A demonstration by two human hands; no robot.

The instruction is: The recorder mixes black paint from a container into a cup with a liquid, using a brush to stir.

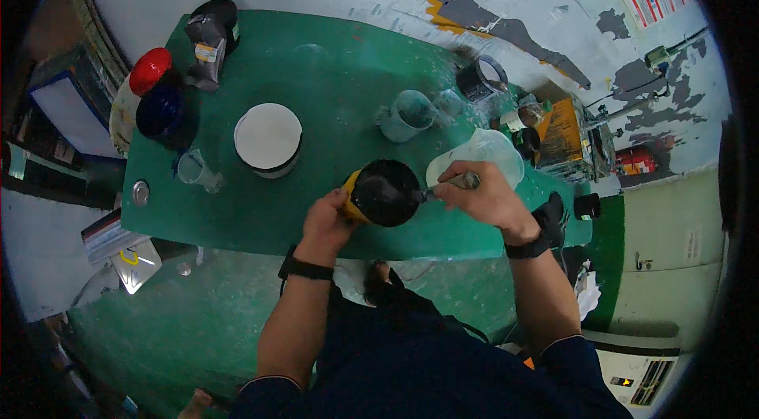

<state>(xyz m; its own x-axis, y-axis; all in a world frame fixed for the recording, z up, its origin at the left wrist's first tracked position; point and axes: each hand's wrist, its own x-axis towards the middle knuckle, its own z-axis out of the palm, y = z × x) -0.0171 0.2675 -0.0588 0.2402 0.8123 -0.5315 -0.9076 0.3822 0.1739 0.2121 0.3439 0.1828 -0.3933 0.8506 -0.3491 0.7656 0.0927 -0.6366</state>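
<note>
A round tub [386, 193] with a yellow side and a dark, nearly black inside is tilted near the table's front edge. My left hand [325, 221] is closed around its yellow left side. Over its right rim, my right hand [479, 196] grips a scraper-like tool [463, 180] by its handle. The metal end of the tool touches or lies just at the rim; I cannot tell which. A translucent white plastic pitcher [492, 152] stands right behind my right hand. To the left of the tub is a white-topped round can [269, 137].
The green table [332, 103] also carries a cloudy plastic beaker [407, 115], a dark can [482, 77], a small clear cup [195, 169] and a metal lid [141, 192]. Red [151, 71] and dark blue [160, 112] containers stand at its left. Bottles [531, 115] crowd the right.
</note>
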